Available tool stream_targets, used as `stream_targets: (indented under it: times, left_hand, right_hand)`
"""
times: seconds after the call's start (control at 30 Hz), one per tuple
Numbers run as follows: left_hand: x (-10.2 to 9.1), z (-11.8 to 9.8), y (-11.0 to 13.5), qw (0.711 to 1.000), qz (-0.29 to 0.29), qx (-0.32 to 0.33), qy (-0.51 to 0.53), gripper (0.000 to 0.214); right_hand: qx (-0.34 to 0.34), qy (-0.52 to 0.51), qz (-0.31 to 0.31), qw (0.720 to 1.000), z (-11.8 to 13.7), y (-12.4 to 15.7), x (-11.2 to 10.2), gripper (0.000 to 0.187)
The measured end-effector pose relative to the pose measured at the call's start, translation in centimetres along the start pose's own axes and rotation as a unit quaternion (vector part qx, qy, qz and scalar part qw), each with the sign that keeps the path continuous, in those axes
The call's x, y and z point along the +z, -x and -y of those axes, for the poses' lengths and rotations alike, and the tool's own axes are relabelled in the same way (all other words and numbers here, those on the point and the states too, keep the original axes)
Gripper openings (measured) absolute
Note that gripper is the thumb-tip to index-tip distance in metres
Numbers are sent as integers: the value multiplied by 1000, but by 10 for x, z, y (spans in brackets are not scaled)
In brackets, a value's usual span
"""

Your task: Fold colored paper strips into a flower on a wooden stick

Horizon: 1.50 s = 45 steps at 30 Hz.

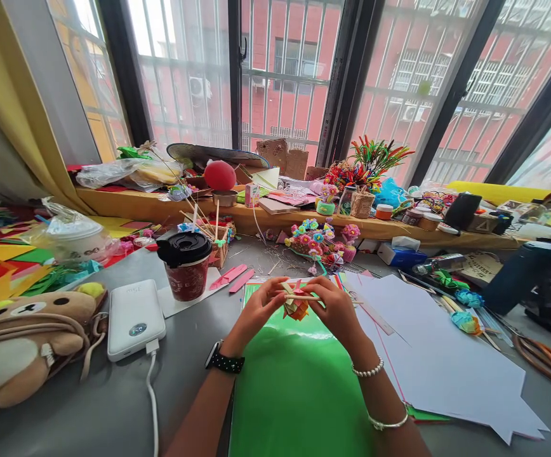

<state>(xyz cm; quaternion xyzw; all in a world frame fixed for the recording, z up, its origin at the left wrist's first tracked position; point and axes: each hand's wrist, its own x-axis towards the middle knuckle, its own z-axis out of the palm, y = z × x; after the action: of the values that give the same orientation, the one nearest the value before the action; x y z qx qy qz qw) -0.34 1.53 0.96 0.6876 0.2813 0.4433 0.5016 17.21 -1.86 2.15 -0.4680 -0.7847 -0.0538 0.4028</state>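
Note:
Over the green sheet, my left hand (pixel 265 304) is closed on the near-left side of a small folded-paper piece (pixel 297 310) in pink, cream, yellow and orange. My right hand (pixel 335 311) is closed at its other side, pinching a thin pale stick (pixel 301 297) that lies across the front of the paper piece. The fingers of both hands hide part of the piece, and whether the stick's tip goes into a fold I cannot tell. Beneath the hands lies the shiny green sheet (pixel 299 393).
Left of my arms stand a lidded paper cup (pixel 186 273) and a white power bank (pixel 136 320) with its cable, beside a plush bear (pixel 23 343). White paper sheets (pixel 437 343) and a ruler (pixel 373 314) lie right. Paper flowers (pixel 311 241) and a dark bottle (pixel 523 277) stand farther back.

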Motion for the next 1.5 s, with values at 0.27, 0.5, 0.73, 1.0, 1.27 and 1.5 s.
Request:
stream_targets:
  times: [0.27,0.5,0.73,1.0,1.27,1.5]
  left_hand:
    - [-4,0,4,921,-110,219,-303,20]
    - [-6,2,3,886,-109,225,-392,20]
    - [-5,1,3,890,-92,195,-402,17]
    - [-2,-2,3,992,-88,60,-60,40]
    - [6,5,-2,973,-40,-130,188,49]
    - [6,-4,0,993,-45,-85,73,42]
  right_hand:
    - [-108,125,-80,983,12,3,6,22]
    - [-111,153,-61,980,16,4,11,25]
    - [-103,122,-41,986,16,5,16,27]
    - [42,-82,-108,990,11,1,15,16]
    - [117,-140,-94,979,17,-3,9,16]
    - [104,-128,-20,986,9,-1,2,28]
